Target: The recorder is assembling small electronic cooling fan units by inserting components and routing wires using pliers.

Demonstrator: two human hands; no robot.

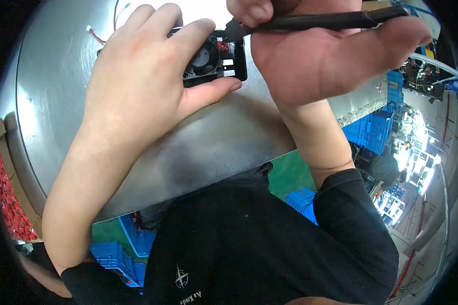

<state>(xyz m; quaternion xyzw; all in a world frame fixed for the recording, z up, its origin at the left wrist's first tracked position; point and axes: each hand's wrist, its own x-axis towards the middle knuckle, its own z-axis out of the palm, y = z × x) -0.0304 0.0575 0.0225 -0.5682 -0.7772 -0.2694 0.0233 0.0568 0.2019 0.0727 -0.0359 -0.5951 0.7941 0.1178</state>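
My left hand (137,66) grips a small black device (243,56) on the metal tabletop, fingers over its far side and thumb along its near edge. A round black fan (204,57) sits in the device, with a bit of red and some pale metal parts beside it. My right hand (310,66), palm turned toward me, is closed on a slim black rod-shaped tool (315,21). The tool's darker left end reaches the device's far edge; whether it touches cannot be made out. Its exact kind is unclear.
The grey metal table (198,152) ends just before my body. A thin cable with a white plug (89,29) lies beyond my left hand. Red small parts fill a carton (12,203) at the left. Blue crates (376,129) stand at the right, others below the table.
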